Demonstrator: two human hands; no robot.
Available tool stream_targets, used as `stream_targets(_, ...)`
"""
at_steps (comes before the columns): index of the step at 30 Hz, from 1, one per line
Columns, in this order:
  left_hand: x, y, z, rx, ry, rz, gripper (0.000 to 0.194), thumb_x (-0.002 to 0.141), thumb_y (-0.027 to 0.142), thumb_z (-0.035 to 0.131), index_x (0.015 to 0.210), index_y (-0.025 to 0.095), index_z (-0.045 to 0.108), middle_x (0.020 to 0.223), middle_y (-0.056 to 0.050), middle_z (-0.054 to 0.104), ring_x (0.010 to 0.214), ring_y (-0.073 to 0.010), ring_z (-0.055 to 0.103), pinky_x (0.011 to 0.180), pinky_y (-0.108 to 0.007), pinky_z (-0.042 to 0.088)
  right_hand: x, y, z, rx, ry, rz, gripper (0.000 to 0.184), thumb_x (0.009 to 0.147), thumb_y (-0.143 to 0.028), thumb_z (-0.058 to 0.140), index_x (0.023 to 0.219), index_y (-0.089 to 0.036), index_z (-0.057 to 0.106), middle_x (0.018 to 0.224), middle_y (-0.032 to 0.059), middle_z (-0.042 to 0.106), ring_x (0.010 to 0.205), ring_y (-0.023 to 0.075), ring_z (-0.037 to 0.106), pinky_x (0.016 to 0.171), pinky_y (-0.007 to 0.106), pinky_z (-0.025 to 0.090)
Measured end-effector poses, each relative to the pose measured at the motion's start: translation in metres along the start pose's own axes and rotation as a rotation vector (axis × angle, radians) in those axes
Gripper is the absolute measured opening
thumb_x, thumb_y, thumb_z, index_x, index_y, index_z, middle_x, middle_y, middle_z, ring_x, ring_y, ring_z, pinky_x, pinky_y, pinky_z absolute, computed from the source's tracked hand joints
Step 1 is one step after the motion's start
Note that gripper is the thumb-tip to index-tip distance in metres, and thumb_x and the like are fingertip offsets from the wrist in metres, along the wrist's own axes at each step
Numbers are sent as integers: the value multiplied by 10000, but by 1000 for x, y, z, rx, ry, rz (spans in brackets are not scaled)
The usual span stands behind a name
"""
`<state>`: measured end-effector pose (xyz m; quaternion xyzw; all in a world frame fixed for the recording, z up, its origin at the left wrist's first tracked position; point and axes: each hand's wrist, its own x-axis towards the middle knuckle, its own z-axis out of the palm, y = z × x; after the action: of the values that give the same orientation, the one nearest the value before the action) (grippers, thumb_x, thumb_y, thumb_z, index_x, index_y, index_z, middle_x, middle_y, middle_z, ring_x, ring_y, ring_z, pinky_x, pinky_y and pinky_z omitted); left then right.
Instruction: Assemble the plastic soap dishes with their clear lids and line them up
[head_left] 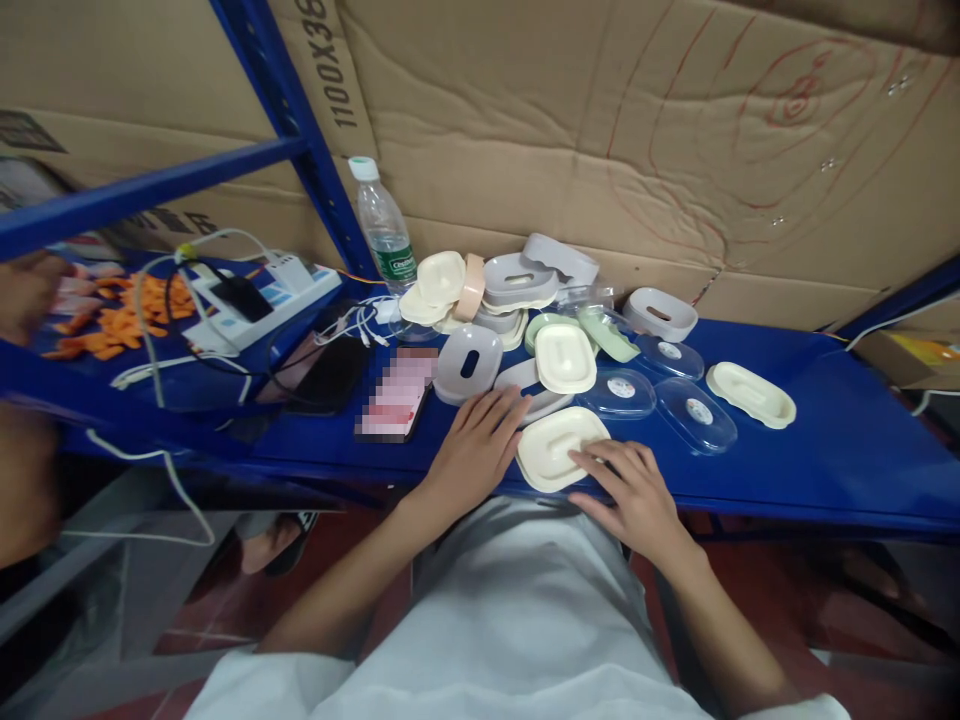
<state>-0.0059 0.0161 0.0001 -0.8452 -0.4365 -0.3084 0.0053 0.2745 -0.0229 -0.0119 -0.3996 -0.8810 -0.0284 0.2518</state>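
We had the front cream lid (551, 462) lying flat at the near edge of the blue table (832, 430), just in front of our white shirt (517, 610). Behind the table stood creased cardboard (510, 130), a blue metal frame (324, 200) rose on the left, and red floor (375, 570) showed below. Our right hand (634, 498) was open, fingers spread, its fingertips resting on the lid's right side without gripping it. Our left hand (476, 450) was open too, palm down with fingers loosely together, by the lid's left edge and the nearest grey tray (551, 402); we could not tell which it touched. We counted 3 clear oval covers (699, 415) with round stickers, 1 cream lid (750, 395) apart on the right, 1 bottle (394, 255) and 1 lit phone (397, 395); the overlapping pile (517, 280) hid its exact count
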Motion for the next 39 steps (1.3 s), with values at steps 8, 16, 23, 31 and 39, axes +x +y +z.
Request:
stream_targets(8, -1, -8, 8, -101, 137, 41, 247, 1057, 119, 544, 1247, 209, 673, 1199, -87, 763, 1196, -264, 677, 1143, -521, 526, -4, -2, 1, -19, -10, 39, 381, 1074, -330, 614, 1449, -271, 603, 1328, 110, 711, 1243, 280, 667, 1011, 471, 528)
stream_targets(16, -5, 6, -6, -379, 72, 119, 258, 1053, 141, 581, 1288, 228, 641, 1236, -90, 721, 1196, -208, 676, 1074, -375, 576, -11, 2, 18, -1, 183, 209, 828, 1042, -428, 649, 1727, -287, 207, 1620, 201, 469, 1394, 353, 592, 1059, 521, 593)
stream_targets(23, -6, 19, 2, -218, 47, 243, 302, 991, 205, 700, 1286, 181, 637, 1271, -121, 713, 1222, -263, 663, 1167, -485, 501, -6, 4, 12, 85, 140, 238, 581, 1039, -369, 651, 1591, -342, 472, 1589, 131, 508, 1479, 333, 513, 1176, 546, 529)
stream_targets(31, -8, 32, 14, -96, 66, 278, 295, 984, 242, 712, 1273, 219, 661, 1340, -139, 685, 1280, -299, 657, 1144, -521, 524, -10, 6, 11, 224, 236, 317, 394, 1022, -368, 676, 1388, -284, 557, 1459, 149, 536, 1446, 323, 546, 1166, 528, 543)
stream_targets(39, -9, 29, 16, -87, 77, 173, 261, 944, 155, 661, 1202, 192, 650, 1359, -150, 660, 1318, -313, 634, 1118, -501, 553, -7, 13, 13, 212, 190, 223, 348, 1046, -304, 640, 1381, -281, 548, 1459, 143, 556, 1447, 302, 534, 1168, 525, 529)
